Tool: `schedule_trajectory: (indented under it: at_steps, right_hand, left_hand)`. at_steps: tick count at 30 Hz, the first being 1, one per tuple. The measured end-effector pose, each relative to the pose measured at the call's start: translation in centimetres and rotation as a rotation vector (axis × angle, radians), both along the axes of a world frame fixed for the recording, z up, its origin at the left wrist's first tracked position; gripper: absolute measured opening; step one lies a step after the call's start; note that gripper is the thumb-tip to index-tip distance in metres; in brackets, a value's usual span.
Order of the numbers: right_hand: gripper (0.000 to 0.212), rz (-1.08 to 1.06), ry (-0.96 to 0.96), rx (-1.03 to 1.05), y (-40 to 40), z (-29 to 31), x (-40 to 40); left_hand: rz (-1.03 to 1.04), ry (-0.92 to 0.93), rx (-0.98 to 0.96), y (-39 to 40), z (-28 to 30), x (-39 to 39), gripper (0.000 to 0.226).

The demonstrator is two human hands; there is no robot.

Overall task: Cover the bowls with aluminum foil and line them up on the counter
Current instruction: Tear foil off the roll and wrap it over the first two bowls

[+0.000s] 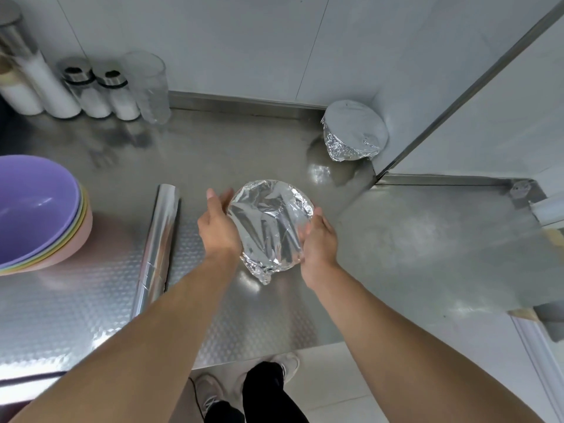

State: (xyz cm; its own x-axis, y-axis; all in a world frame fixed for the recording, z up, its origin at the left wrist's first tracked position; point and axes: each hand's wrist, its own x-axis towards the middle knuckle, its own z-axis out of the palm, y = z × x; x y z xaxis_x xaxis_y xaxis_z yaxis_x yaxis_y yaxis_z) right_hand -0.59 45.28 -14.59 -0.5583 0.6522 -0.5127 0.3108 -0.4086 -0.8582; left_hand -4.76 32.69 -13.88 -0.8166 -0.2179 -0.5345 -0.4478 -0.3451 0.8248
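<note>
Both hands, left hand (218,225) and right hand (319,242), grip the foil-covered bowl (270,224) right of the foil roll (158,242); squeezing could tear that loose foil.

counter (396,239): brushed steel, dull sheen, embossed dimple pattern under the forearms | foil-wrapped bowl (270,227) between the fingers: crinkled, mirror-bright | foil roll (158,248) left of the fingers: smooth, glossy | stacked bowls (39,209): glossy pastel plastic

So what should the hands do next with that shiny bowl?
Probably carry the foil-wrapped bowl, held between left hand and right hand, back beside the covered bowl in the corner, since it looks fully wrapped.
</note>
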Motion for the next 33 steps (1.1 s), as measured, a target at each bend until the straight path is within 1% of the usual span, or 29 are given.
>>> schedule_trajectory:
  at_steps: [3, 4, 6, 7, 8, 10, 11, 13, 14, 15, 18, 21, 23, 27, 33]
  right_hand:
    - [0.03, -0.028, -0.06, 0.041, -1.6, 0.0, 3.2]
    - [0.033, -0.056, -0.079, 0.074, -1.8, 0.4, 4.2]
    - [0.036, -0.091, -0.061, 0.205, -1.0, 1.2, 4.7]
    - [0.039, -0.056, -0.04, 0.287, 0.0, 1.4, 3.9]
    - [0.04, 0.028, -0.033, 0.385, 1.0, 1.9, 2.8]
    - [0.041, 0.314, -0.04, 0.578, 2.8, 2.4, -0.1]
    - [0.041, 0.45, -0.039, 0.624, 3.3, 2.6, -1.4]
    - [0.04, 0.688, -0.019, 0.671, 3.6, 2.7, -3.3]
    - [0.04, 0.772, -0.017, 0.652, 3.4, 2.6, -3.8]
    - [0.039, 0.806, -0.016, 0.609, 3.0, 2.2, -4.0]
    - [0.028, 0.682, -0.012, 0.522, 2.4, 1.1, -3.6]
    - [0.029, 0.525, -0.001, 0.414, 2.1, 0.8, -2.4]
    - [0.028, 0.39, 0.005, 0.322, 1.9, 0.1, -2.1]
    - [0.03, 0.221, 0.019, 0.246, 1.2, -0.6, -2.3]
    - [0.028, 0.062, 0.0, 0.177, 0.8, -1.7, -2.1]
  left_hand:
    - [0.097, 0.071, -0.214, -1.9, 0.0, -0.9, 0.05]
    - [0.148, 0.076, -0.236, -2.5, 0.0, -0.9, 0.047]
    - [0.198, 0.102, -0.242, -3.2, 0.1, 0.3, 0.043]
    - [0.192, 0.115, -0.229, -3.0, 0.1, 1.5, 0.041]
    - [0.171, 0.129, -0.216, -2.6, 0.3, 3.0, 0.039]
    - [0.116, 0.13, -0.217, -1.2, 0.1, 5.9, 0.04]
    - [0.096, 0.123, -0.22, -0.5, 0.0, 6.9, 0.042]
    - [0.066, 0.105, -0.197, 0.6, -0.4, 7.7, 0.045]
    - [0.055, 0.089, -0.173, 1.1, -0.5, 7.6, 0.047]
    - [0.053, 0.07, -0.158, 1.3, -0.4, 7.4, 0.048]
    - [0.075, 0.042, -0.115, 1.9, 0.0, 6.5, 0.046]
    - [0.112, 0.029, 0.02, 1.9, 0.4, 4.5, 0.041]
    - [0.094, 0.026, 0.058, 1.7, 0.1, 2.9, 0.04]
    - [0.043, -0.031, 0.137, 1.1, -0.1, 0.8, 0.041]
    - [-0.048, -0.079, 0.222, 0.5, 0.4, -0.9, 0.043]
